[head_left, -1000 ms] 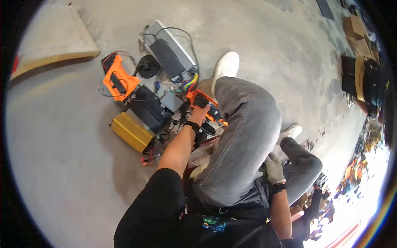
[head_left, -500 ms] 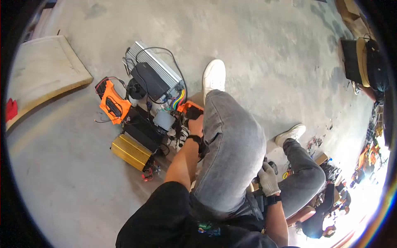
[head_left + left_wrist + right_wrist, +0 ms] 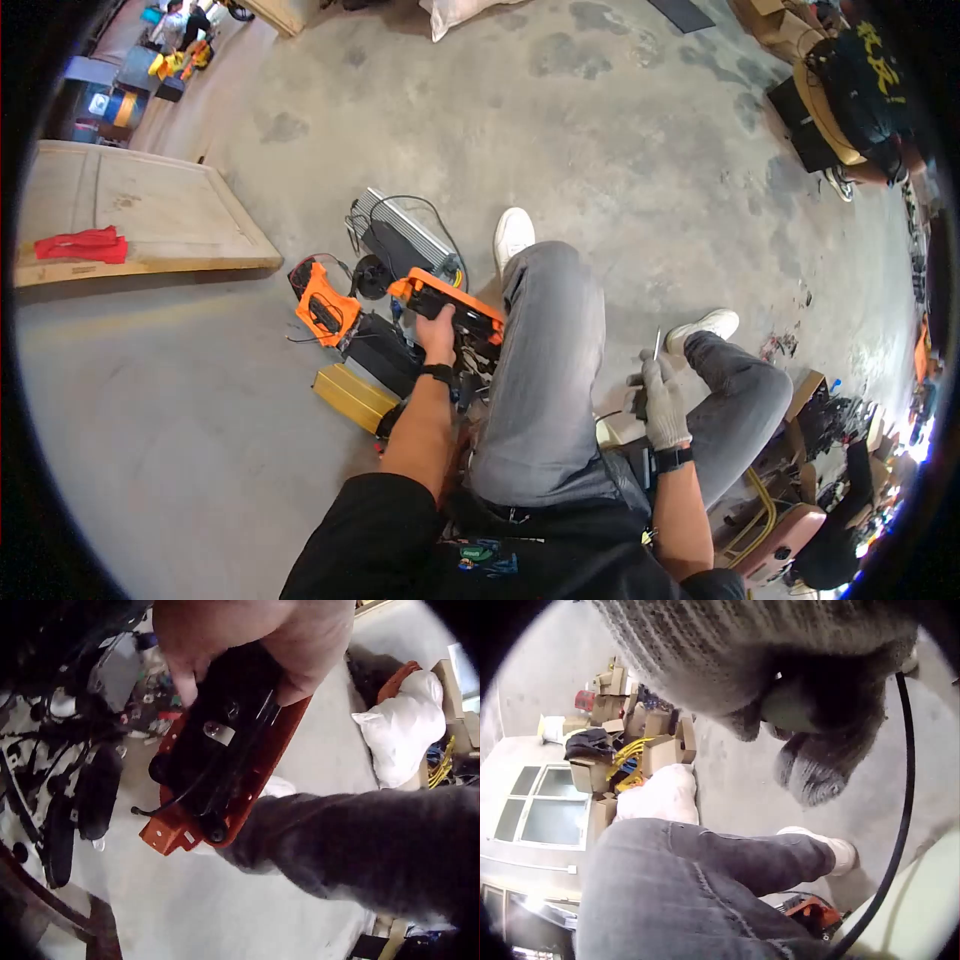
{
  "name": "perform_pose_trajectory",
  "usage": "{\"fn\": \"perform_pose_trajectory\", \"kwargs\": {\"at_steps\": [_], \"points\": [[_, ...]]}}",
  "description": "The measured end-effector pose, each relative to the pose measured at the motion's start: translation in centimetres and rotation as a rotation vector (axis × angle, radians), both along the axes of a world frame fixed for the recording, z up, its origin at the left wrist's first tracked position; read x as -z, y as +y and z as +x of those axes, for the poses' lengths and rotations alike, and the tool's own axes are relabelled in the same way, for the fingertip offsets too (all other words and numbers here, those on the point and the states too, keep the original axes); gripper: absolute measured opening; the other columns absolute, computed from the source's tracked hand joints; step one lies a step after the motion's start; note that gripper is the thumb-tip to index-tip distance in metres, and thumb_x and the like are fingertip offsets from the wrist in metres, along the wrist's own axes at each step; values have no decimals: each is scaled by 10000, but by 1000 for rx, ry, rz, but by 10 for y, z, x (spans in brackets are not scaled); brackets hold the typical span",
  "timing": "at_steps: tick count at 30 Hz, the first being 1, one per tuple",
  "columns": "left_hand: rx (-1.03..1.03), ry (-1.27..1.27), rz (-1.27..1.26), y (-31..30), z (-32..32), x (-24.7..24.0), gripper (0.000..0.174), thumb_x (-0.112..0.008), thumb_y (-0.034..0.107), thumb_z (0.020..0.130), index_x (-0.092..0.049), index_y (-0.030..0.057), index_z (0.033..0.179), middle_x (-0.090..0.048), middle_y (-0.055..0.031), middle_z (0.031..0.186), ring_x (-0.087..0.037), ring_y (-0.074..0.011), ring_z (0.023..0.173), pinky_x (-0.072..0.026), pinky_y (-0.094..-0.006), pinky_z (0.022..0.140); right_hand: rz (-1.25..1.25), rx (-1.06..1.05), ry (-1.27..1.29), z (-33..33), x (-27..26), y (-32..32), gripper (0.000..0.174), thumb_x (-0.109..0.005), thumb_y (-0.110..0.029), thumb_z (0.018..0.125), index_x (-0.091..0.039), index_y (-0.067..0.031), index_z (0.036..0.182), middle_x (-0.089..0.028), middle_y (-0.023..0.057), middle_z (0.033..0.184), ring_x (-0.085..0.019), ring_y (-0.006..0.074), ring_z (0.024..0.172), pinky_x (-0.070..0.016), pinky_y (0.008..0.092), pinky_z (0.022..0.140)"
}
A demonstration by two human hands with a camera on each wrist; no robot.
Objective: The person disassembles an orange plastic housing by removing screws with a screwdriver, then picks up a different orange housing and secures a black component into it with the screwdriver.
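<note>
My bare left hand [image 3: 436, 333] grips an orange and black plastic casing [image 3: 478, 318], raised beside my left knee. In the left wrist view, the thumb and fingers clasp the upper end of the casing [image 3: 281, 754]; its black inner side shows, with a short black cable [image 3: 176, 796] hanging out. My gloved right hand [image 3: 662, 402] is wrapped around a screwdriver [image 3: 657, 344] between my legs, its thin metal shaft pointing up. In the right wrist view the glove [image 3: 705, 660] hides most of the dark greenish handle [image 3: 789, 712].
Left of my leg lie a gold finned box [image 3: 355, 397], a second orange casing [image 3: 326, 312], a silver finned box [image 3: 425, 235] and tangled cables. A pale panel [image 3: 180, 215] bears red gloves [image 3: 85, 245]. Cardboard boxes and parts lie at right; another person [image 3: 870, 110] sits at upper right.
My left hand has lifted the orange casing up from beside my leg. My right hand has come up from behind the knee, bringing the screwdriver's shaft into sight. The head view has tilted upward.
</note>
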State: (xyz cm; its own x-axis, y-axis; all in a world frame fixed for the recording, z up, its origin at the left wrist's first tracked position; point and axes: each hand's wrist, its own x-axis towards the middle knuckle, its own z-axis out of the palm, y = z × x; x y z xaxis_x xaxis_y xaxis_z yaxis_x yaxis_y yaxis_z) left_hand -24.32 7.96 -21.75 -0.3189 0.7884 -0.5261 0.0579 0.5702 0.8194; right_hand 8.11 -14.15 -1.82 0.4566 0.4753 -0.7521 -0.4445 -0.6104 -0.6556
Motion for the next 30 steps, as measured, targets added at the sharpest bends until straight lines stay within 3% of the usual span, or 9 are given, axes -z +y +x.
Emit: {"fn": "perform_pose_trajectory", "kwargs": {"at_steps": [1,6,7,11,13,18,22,24,30], "points": [[7,-5,215,8,-7,6,388,-732,94,880,-573,18,1225,-684,-73,1056,-664,-199,886,-502,-368,656,48,43,-26,1,-5,-2,475,-554,-397,1038,-571,-7,1308,-623,51,831,-586,95,607,-467,235,501],[-35,-52,282,51,4,-101,335,-710,96,902,-570,22,1197,-659,-46,1066,-641,-168,826,-498,-332,614,141,90,6,14,-14,-10,421,-571,-318,1038,-531,-35,1348,-615,51,851,-546,78,596,-492,241,521],[-14,-105,307,57,4,-116,414,-738,69,867,-580,4,1245,-686,-67,1114,-651,-178,929,-515,-330,795,161,97,9,15,-14,-13,421,-571,-318,1038,-531,-35,1348,-615,51,851,-546,78,596,-492,241,521],[205,-257,414,72,39,-209,375,-678,143,923,-574,66,1275,-656,-28,1151,-650,-160,986,-527,-311,791,254,96,-107,21,-21,-13,449,-656,-247,964,-538,19,1305,-610,49,826,-542,82,586,-456,236,488],[310,-401,473,70,59,-255,400,-677,162,938,-561,62,1307,-648,-23,1189,-627,-169,1078,-499,-344,907,278,77,-71,23,-30,-13,462,-650,-241,928,-556,40,1282,-623,42,813,-526,83,569,-460,228,505],[466,-747,580,53,117,-329,343,-647,139,968,-589,54,1295,-648,-34,1238,-630,-172,1102,-499,-345,949,416,162,-168,28,-68,-9,315,-605,-227,986,-604,4,1201,-616,35,817,-539,80,595,-484,245,532],[632,-986,459,29,154,-342,324,-647,218,984,-629,53,1262,-676,-39,1229,-623,-199,1147,-469,-377,1022,490,187,-282,16,-132,-8,370,-676,-152,945,-584,12,1263,-632,52,925,-597,103,718,-526,269,610],[681,-1080,369,14,174,-342,326,-620,250,996,-641,56,1257,-684,-47,1252,-621,-208,1175,-455,-375,1044,680,93,-574,10,-135,-10,533,-780,-109,857,-554,19,1322,-634,94,1082,-648,167,912,-561,309,721],[780,-1013,262,-18,209,-336,324,-632,204,994,-618,49,1279,-688,-47,1239,-634,-200,1157,-473,-371,1012,619,-132,-1043,1,-166,-15,746,-863,-150,754,-498,-37,1394,-567,183,1295,-645,313,1096,-570,373,841]]}}
